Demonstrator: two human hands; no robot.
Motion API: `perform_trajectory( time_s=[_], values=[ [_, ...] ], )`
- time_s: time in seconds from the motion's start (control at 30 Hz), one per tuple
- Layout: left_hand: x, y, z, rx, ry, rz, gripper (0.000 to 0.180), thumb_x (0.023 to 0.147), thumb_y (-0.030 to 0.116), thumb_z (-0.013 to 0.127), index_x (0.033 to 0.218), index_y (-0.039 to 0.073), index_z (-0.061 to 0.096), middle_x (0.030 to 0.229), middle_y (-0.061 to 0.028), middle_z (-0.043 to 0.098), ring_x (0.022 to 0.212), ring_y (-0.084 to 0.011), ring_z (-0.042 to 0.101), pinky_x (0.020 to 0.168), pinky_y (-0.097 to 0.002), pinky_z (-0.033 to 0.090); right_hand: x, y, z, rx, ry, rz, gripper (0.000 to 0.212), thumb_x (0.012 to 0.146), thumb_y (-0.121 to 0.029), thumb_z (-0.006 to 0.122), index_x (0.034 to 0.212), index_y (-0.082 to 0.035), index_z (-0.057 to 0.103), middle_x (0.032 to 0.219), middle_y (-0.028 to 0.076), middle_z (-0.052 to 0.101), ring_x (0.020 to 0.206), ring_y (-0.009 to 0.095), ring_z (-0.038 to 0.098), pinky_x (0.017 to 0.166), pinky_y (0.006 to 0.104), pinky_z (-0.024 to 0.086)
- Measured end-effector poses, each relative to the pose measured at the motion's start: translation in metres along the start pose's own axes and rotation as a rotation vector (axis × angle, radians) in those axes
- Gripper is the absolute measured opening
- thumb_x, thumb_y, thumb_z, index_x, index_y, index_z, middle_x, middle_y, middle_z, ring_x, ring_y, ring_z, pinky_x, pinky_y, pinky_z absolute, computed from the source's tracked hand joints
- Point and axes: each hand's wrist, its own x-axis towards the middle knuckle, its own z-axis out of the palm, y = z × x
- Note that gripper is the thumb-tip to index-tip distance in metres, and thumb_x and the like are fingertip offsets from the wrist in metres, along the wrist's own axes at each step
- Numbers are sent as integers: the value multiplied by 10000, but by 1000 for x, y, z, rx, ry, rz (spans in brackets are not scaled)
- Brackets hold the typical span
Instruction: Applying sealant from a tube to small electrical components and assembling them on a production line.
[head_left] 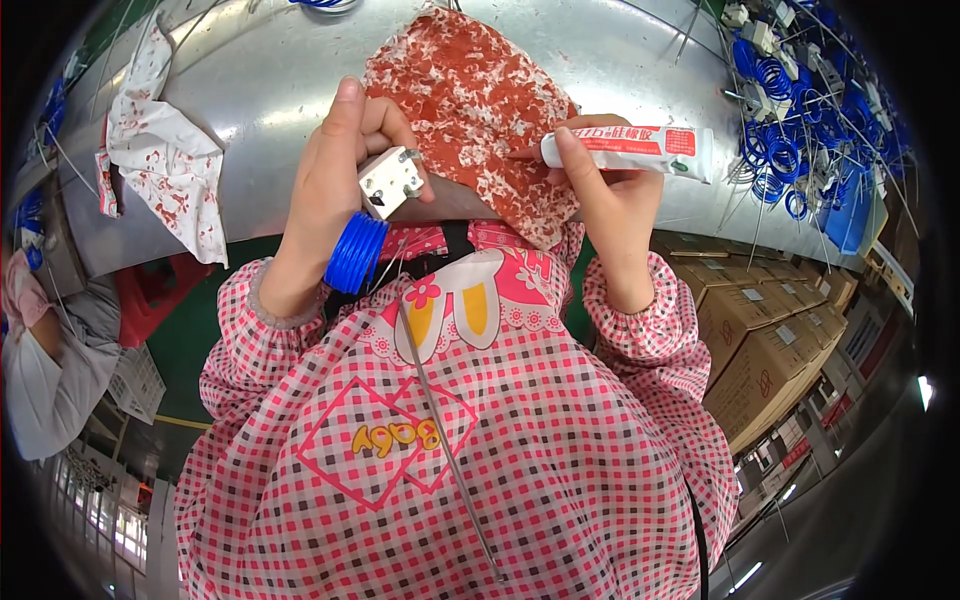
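My left hand (pixel 335 165) grips a small white block (pixel 390 180) with metal terminals between thumb and fingers, its terminal side facing up. A coil of blue tubing (pixel 357 252) hangs below the block at my wrist. From near the coil, a thin metal rod (pixel 445 430) slants down over my checked apron. My right hand (pixel 610 195) is closed round a white and red squeeze tube (pixel 640 150), lying almost level with its nozzle pointing left toward the block. The nozzle tip and the block are apart. Under both hands lies a red-stained cloth (pixel 480 90).
A metal table (pixel 270 80) spans the far side. Another stained white cloth (pixel 165 150) drapes over its edge at left. Many blue coils with rods (pixel 775 150) pile up at right. Cardboard boxes (pixel 765 350) stand at lower right. Someone's arm (pixel 40 330) shows at far left.
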Motion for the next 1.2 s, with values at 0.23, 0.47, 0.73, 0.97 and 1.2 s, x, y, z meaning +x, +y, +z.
perform_trajectory(
  time_s=[0.23, 0.47, 0.73, 0.97, 1.2],
  values=[
    [1, 2, 0, 24, 7, -16, 609, 910, 502, 145, 712, 35, 483, 579, -100, 554, 522, -121, 542, 511, -199, 400, 2, -7, -1, 27, 161, 45, 178, 842, -133, 555, 869, 43, 561, 693, 97, 605, 526, 133, 557, 470, 229, 441],
    [-2, 20, 20, -243, -215, -53, 625, 878, 559, 190, 708, 39, 492, 571, -83, 547, 504, -141, 550, 487, -225, 416, 0, -44, -10, 334, 264, -189, 328, 908, -315, 337, 945, -19, 475, 870, 198, 548, 509, 210, 567, 439, 266, 475],
    [-5, 27, 48, -341, -306, -83, 628, 892, 522, 85, 665, 55, 438, 520, -169, 532, 303, -114, 354, 307, -204, 279, -6, -54, 3, 940, 144, -280, 326, 897, -360, 331, 1008, -63, 406, 841, 221, 544, 476, 243, 567, 447, 322, 535],
    [-5, 30, 58, -361, -315, -120, 627, 893, 519, 80, 667, 59, 440, 525, -167, 538, 326, -111, 373, 332, -210, 297, -5, -51, 3, 1045, 87, -284, 314, 900, -347, 345, 994, -56, 416, 859, 212, 542, 504, 246, 576, 443, 301, 518],
    [-1, 12, 21, -119, -112, 6, 626, 895, 535, 168, 703, 31, 484, 578, -100, 544, 523, -142, 543, 525, -225, 431, -13, 1, 0, 322, 10, -320, 165, 854, -95, 456, 977, -2, 399, 929, 199, 529, 651, 237, 610, 583, 319, 526]
  ],
)
